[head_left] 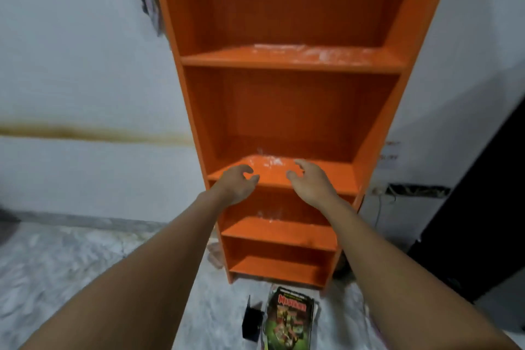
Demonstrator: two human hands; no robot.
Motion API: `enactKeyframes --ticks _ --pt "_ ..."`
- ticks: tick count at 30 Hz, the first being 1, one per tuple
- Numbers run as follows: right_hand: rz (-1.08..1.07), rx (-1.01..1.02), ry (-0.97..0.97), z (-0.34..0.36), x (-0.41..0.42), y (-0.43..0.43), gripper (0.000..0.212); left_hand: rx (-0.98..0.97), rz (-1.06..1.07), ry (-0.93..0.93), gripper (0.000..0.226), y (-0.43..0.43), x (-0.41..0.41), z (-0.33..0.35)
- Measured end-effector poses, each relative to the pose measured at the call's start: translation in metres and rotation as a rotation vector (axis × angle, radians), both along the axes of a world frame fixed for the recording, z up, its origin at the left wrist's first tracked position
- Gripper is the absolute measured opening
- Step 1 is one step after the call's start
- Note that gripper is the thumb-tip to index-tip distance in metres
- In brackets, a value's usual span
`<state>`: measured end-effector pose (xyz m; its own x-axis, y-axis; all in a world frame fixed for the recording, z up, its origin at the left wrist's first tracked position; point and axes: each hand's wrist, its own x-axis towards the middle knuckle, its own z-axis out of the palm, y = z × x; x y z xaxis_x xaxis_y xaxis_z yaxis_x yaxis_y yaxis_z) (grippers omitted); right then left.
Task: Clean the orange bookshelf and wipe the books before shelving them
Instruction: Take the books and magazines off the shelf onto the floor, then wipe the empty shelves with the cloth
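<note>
Position: the orange bookshelf (284, 111) stands centre frame against the wall. The left hand (237, 183) and right hand (309, 182) hover side by side at the front edge of the middle board. On both hands the fingers are loosely curled and hold nothing. No cloth is visible anywhere.

Risks, as judged:
- Wiping bare-handed would likely smear the white residue (265, 160) rather than lift it.
- Residue swept forward could fall onto the books (289, 318), which lie on the floor at bottom centre, directly below the shelf front.
- The unit is tall and narrow, so leaning hard on a board might rock it.
- The books and the black object (251, 321) just to their left sit near where feet would be, and could be trodden on.

Compartments: every visible compartment holds no books. White residue lies on the upper board (312, 52), at the rear of the middle board, and more faintly on the board below. The lowest board looks bare.
</note>
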<state>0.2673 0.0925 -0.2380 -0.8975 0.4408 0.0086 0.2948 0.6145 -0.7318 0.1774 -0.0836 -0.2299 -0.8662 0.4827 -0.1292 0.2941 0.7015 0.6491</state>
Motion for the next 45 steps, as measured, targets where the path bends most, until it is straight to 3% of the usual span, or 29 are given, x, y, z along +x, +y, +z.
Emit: enactKeyframes --ticks 5,11,15,21,28,35,37,41,45 --pt "0.065 -0.024 0.062 0.128 -0.006 -0.004 0.054 0.091 0.096 0.159 0.047 -0.012 0.003 0.129" --pt "0.184 0.045 0.204 0.22 -0.022 -0.015 0.053 0.182 0.129 0.311 0.048 -0.028 0.003 0.228" --pt "0.269 0.102 0.31 0.26 -0.038 -0.034 0.049 0.204 0.189 0.413 0.045 -0.049 -0.004 0.271" --pt "0.388 0.11 0.395 0.314 -0.085 -0.081 0.048 0.309 0.281 0.377 0.041 -0.099 -0.048 0.322" --pt "0.473 0.099 0.471 0.34 -0.196 -0.166 0.046 0.439 0.281 0.361 0.036 -0.158 -0.159 0.356" --pt "0.17 0.014 0.386 0.355 -0.352 -0.227 0.043 0.501 0.216 0.324 0.035 -0.181 -0.31 0.375" --pt "0.014 -0.021 0.37 0.365 -0.387 -0.224 0.057 0.5 0.194 0.327 0.034 -0.179 -0.345 0.381" --pt "-0.265 -0.079 0.419 0.38 -0.447 -0.209 0.067 0.521 0.133 0.302 0.038 -0.16 -0.408 0.39" --pt "-0.315 -0.254 0.565 0.373 -0.495 -0.197 0.058 0.606 0.073 0.199 0.038 -0.132 -0.446 0.385"
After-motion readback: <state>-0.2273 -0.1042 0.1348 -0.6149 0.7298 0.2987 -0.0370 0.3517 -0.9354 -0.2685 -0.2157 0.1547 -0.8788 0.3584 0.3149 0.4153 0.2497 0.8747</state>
